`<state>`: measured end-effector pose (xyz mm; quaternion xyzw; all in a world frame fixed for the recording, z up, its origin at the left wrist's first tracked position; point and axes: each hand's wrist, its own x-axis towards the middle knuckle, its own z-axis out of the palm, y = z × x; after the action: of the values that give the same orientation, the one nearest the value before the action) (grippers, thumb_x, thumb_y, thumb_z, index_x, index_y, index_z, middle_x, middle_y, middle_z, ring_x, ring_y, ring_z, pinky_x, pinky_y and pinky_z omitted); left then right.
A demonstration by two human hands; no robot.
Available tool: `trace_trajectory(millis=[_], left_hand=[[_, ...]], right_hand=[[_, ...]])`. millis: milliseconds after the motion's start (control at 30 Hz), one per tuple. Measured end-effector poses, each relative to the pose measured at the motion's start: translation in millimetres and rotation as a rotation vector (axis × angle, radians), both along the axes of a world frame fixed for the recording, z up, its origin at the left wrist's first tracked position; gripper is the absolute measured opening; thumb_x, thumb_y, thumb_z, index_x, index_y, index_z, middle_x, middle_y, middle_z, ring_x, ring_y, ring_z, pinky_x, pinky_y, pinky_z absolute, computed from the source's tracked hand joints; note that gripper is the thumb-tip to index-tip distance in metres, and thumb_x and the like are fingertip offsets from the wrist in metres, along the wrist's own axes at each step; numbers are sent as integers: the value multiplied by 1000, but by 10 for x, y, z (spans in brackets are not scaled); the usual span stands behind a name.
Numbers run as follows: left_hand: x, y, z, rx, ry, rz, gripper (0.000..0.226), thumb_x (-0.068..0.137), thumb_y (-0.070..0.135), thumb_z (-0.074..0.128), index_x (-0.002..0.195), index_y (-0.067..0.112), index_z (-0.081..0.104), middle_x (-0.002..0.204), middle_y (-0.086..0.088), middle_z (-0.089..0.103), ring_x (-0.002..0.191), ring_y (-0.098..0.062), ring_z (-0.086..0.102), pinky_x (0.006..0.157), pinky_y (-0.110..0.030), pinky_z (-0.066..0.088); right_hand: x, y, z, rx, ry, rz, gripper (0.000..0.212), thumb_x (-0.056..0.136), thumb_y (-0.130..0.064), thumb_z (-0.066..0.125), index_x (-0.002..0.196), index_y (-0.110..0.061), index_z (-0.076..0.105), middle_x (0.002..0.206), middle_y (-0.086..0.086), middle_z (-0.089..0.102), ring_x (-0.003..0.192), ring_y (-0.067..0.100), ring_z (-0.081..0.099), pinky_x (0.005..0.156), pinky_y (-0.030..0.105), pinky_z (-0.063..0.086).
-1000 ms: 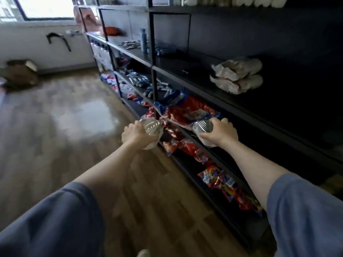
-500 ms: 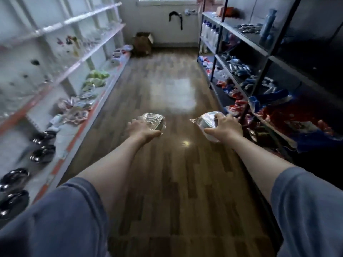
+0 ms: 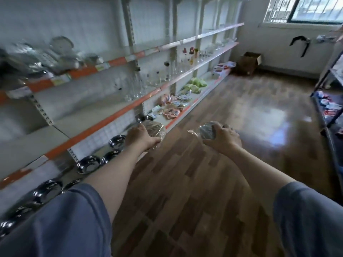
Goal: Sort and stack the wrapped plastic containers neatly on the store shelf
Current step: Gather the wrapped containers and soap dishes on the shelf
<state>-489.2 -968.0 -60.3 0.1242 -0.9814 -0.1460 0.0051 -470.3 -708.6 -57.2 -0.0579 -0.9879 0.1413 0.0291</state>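
Both hands grip wrapped goods: the left hand curls its fingers round a wrapped plastic container, and the right hand clasps a second wrapped container from above. Seen from the head camera, both containers hang over the wooden floor, well apart. At nine o'clock runs the white shelf, with shiny metal bowls along its bottom tier. A cardboard box sits at one o'clock.

No readable text anywhere

Small pale price tags sit on the orange shelf-edge strips, but the print blurs beyond reading.
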Motion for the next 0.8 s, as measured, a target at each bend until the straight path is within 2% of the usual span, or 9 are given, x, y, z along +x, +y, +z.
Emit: trace_trajectory(millis=[133,333,467,600,800], left_hand=[[28,-726,57,11,21,138,100,69,68,66,139,7,30,135,-16,45,121,-32,45,93,-38,44],[318,-1769,217,-4,59,337,98,70,68,66,137,4,33,133,-16,47,119,-31,48,90,-35,44],[603,-2353,283,-21,49,502,99,72,67,64,141,5,29,136,-16,45,121,-31,46,91,-36,43],[813,-2769,307,-27,53,628,97,73,67,64,139,5,30,133,-16,46,118,-31,47,90,-37,44],[883,-3152,417,0,130,808,90,70,65,67,132,6,37,131,-14,48,119,-32,46,91,-39,42]], right_hand=[[-292,-683,114,-1,44,132,68,76,-59,62,131,-23,45,123,14,49,111,33,48,88,36,41],[-687,-1757,284,-52,62,308,75,72,-69,58,129,-23,46,125,19,49,115,38,47,91,42,45],[-795,-2504,305,-60,77,463,65,78,-59,60,128,-20,48,120,17,50,109,34,48,80,34,37],[-882,-3144,284,-72,61,618,70,78,-65,56,131,-20,45,120,18,49,111,36,49,88,38,40],[-1227,-3870,420,-84,90,838,69,78,-60,61,130,-18,45,120,18,49,111,34,48,89,38,41]])
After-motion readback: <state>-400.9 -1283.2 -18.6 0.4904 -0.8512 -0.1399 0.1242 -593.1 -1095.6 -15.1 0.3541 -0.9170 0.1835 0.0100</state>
